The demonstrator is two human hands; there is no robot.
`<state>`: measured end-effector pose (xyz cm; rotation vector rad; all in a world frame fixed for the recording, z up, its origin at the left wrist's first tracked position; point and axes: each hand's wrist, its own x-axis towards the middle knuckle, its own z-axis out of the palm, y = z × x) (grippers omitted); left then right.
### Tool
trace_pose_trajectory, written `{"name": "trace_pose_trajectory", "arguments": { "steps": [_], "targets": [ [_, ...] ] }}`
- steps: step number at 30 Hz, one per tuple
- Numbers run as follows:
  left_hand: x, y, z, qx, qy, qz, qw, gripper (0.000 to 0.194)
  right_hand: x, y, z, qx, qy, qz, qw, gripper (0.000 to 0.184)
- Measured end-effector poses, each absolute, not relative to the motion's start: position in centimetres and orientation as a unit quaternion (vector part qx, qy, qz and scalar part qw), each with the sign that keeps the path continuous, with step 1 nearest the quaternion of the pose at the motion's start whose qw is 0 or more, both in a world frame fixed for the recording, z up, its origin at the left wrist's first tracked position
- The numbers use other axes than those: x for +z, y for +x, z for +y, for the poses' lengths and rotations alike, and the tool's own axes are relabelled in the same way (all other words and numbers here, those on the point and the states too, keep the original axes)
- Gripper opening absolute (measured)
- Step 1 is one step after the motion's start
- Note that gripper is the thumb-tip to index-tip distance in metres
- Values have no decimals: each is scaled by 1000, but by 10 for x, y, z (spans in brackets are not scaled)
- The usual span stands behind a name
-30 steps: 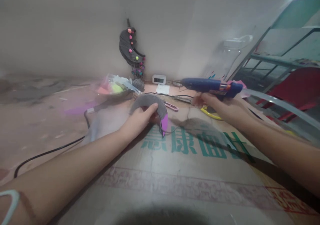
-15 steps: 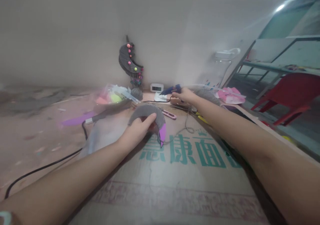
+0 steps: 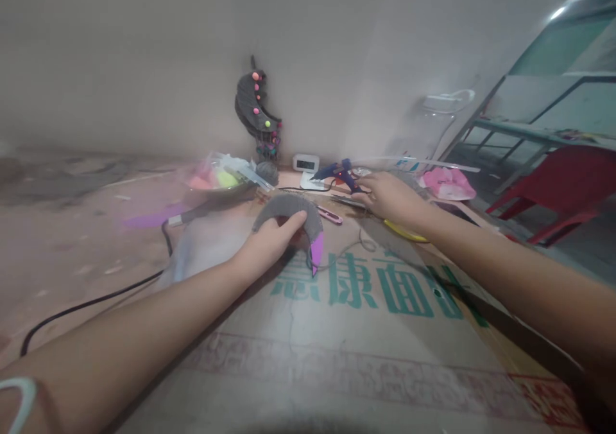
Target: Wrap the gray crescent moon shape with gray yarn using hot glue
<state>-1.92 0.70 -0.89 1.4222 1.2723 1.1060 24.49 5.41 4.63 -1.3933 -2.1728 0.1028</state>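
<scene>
My left hand is closed on a crescent wrapped in grey yarn, thumb on its inner edge. The crescent's right tip is bare purple, and a loose strand of grey yarn trails beside it. My right hand is by the handle of a dark blue glue gun, fingers apart and not wrapped around it. A small red light glows on the gun, whose nozzle points left. Whether a fingertip still touches the handle is hard to see.
A finished grey crescent with pompoms hangs against the wall. Below are a bowl of colourful pieces, a grey yarn ball, a small digital clock and a pink cutter. A black cable runs left; a clear bottle stands right.
My right hand has loosened from the glue gun and drawn back to the right, showing more of its handle. My left hand still holds the crescent. The view has shifted slightly.
</scene>
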Motion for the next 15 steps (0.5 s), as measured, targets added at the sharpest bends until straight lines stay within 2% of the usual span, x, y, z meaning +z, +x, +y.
{"name": "trace_pose_trajectory", "arguments": {
  "steps": [3,7,9,13,15],
  "targets": [
    [-10,-19,7,459,564,515,453,45,44,224,5,88,-464,-856,211,24],
    [-9,-19,7,463,571,506,450,46,29,197,-39,185,-413,-872,186,36],
    [-9,-20,8,459,590,494,444,47,19,191,-47,194,-418,-867,189,40],
    [-9,-21,10,451,625,469,431,49,5,189,-50,177,-408,-868,223,11],
    [-9,-21,10,446,636,467,422,49,4,190,-51,204,-400,-858,250,13]
  ]
}}
